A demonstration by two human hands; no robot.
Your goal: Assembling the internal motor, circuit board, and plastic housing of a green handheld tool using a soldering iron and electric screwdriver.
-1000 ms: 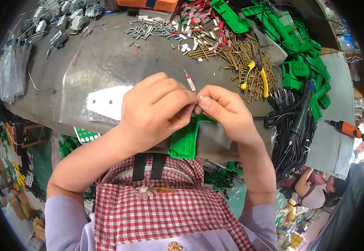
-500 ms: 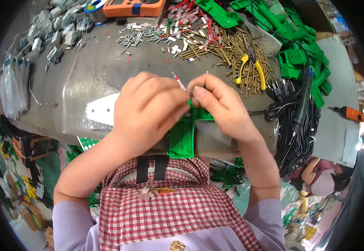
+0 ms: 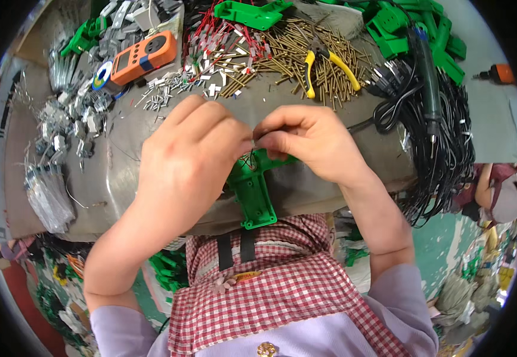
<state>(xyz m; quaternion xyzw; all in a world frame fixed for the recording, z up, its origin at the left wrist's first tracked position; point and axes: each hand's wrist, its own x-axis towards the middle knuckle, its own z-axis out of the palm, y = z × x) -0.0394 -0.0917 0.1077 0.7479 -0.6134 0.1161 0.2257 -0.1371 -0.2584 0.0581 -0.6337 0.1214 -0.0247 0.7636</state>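
Over the workbench, my left hand [image 3: 190, 157] and my right hand [image 3: 315, 141] meet, fingertips pinched close together. Whatever lies between the fingertips is too small and too covered to name. Just under them rests a green plastic housing half [image 3: 255, 202], its narrow handle part toward me and its wider part partly hidden by both hands. Thin wires [image 3: 248, 159] show inside it, below the left fingertips.
Yellow-black pliers [image 3: 333, 66] lie on a pile of brass-coloured rods [image 3: 297, 44]. An orange multimeter [image 3: 144, 58] stands far left, near small metal parts [image 3: 162, 95]. Black power cords [image 3: 443, 160] and a soldering iron [image 3: 431, 89] lie at right, below green housings [image 3: 389, 30].
The whole view has shifted and turned, bringing more of the bench's left side into sight. Both hands stay together over the green housing; the red-and-white piece seen between them earlier is now hidden.
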